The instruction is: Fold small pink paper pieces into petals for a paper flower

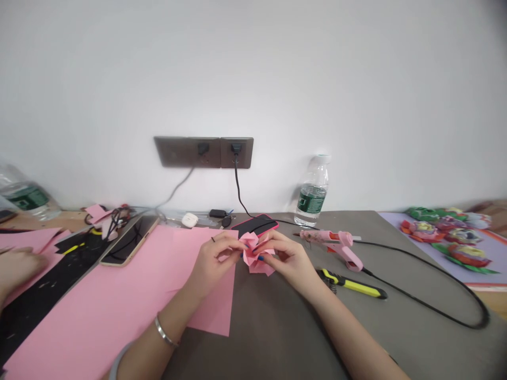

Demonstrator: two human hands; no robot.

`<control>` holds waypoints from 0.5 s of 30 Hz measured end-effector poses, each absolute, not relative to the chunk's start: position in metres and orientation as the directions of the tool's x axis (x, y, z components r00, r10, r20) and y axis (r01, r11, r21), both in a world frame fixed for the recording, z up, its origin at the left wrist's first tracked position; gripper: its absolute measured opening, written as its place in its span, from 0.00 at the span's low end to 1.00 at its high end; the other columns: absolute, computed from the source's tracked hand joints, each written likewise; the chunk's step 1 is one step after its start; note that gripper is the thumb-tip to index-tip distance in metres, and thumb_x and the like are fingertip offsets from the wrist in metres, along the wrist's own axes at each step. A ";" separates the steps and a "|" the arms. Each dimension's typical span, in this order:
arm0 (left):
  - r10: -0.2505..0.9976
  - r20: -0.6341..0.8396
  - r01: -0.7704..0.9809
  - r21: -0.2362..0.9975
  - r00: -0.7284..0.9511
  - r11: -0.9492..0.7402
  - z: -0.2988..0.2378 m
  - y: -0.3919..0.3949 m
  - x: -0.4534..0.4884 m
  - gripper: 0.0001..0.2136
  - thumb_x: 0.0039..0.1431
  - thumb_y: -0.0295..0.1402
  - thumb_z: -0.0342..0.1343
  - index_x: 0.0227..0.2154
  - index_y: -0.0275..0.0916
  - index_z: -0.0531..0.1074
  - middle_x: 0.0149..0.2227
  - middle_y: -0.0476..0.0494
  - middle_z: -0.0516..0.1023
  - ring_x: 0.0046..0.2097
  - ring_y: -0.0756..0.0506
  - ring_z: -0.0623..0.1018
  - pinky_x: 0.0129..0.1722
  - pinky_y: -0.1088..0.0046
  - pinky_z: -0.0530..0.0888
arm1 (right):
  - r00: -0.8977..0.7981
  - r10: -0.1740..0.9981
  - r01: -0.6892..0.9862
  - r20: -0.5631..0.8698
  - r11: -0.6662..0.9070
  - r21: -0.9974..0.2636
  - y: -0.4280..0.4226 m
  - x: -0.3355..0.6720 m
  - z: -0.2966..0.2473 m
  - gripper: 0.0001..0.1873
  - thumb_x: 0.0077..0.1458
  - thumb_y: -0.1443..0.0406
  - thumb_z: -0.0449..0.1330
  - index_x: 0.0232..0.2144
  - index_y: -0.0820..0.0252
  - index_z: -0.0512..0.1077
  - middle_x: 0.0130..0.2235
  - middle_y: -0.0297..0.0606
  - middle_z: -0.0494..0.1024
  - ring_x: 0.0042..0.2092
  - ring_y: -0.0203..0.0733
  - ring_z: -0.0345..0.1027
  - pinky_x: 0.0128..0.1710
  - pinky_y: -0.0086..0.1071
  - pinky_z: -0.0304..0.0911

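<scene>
My left hand (214,261) and my right hand (287,258) meet in front of me, pinching a crumpled, folded piece of pink paper (256,258) between their fingers. Its folds look like petals, partly hidden by my fingers. A large pink paper sheet (119,301) lies under my left forearm. To the right of my right hand rest a pink hot glue gun (335,248) and yellow-and-black handled pliers (352,283). A phone in a pink case (255,226) lies just beyond the folded paper.
Another person's hand (18,269) rests on pink paper at the far left, beside black sheet material (35,311). A second phone (129,240), keys and water bottles (312,192) stand along the wall. The glue gun's black cable (435,285) loops right, near paper flowers on a lilac board (400,245).
</scene>
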State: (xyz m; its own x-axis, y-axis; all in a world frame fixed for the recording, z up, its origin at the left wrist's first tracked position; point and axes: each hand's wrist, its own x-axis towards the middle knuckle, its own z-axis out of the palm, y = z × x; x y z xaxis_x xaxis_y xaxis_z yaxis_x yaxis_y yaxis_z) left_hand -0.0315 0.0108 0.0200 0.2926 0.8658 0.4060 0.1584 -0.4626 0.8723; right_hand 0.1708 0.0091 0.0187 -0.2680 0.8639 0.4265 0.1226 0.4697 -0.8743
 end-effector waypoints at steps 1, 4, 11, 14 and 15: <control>0.872 0.394 0.166 0.877 0.290 -0.451 0.020 0.010 -0.030 0.05 0.59 0.27 0.55 0.33 0.41 0.76 0.35 0.45 0.75 0.39 0.48 0.75 0.38 0.74 0.73 | -0.274 0.863 0.137 0.424 0.471 -0.871 0.009 0.170 0.018 0.07 0.56 0.60 0.63 0.30 0.55 0.80 0.35 0.40 0.75 0.39 0.44 0.70 0.38 0.36 0.66; 0.904 0.352 0.118 0.914 0.241 -0.388 0.019 0.006 -0.027 0.08 0.58 0.27 0.56 0.40 0.42 0.71 0.32 0.51 0.71 0.36 0.50 0.74 0.39 0.74 0.73 | -0.254 0.864 0.103 0.435 0.472 -0.876 0.008 0.168 0.016 0.06 0.56 0.61 0.63 0.31 0.56 0.77 0.34 0.39 0.75 0.37 0.42 0.70 0.36 0.34 0.66; 0.971 0.170 -0.176 0.974 0.167 -0.140 0.018 0.005 -0.020 0.18 0.53 0.28 0.60 0.45 0.42 0.61 0.27 0.56 0.66 0.32 0.52 0.70 0.37 0.75 0.72 | -0.088 0.941 -0.237 0.327 0.299 -0.924 0.008 0.160 0.010 0.16 0.50 0.59 0.68 0.38 0.53 0.67 0.29 0.31 0.73 0.28 0.37 0.67 0.28 0.29 0.63; 0.978 0.115 -0.192 0.978 0.172 -0.081 0.019 0.005 -0.019 0.19 0.51 0.27 0.61 0.44 0.40 0.62 0.26 0.57 0.65 0.30 0.52 0.69 0.36 0.74 0.73 | -0.109 0.953 -0.255 0.283 0.248 -0.935 0.008 0.159 0.010 0.14 0.48 0.59 0.69 0.26 0.57 0.68 0.25 0.30 0.70 0.26 0.34 0.62 0.26 0.27 0.59; 0.979 0.109 -0.176 0.981 0.172 -0.078 0.019 0.005 -0.019 0.19 0.50 0.27 0.61 0.44 0.40 0.63 0.25 0.57 0.65 0.30 0.53 0.69 0.36 0.74 0.72 | -0.109 0.951 -0.237 0.288 0.257 -0.937 0.008 0.159 0.010 0.15 0.47 0.59 0.69 0.23 0.58 0.67 0.25 0.31 0.69 0.26 0.34 0.61 0.26 0.27 0.58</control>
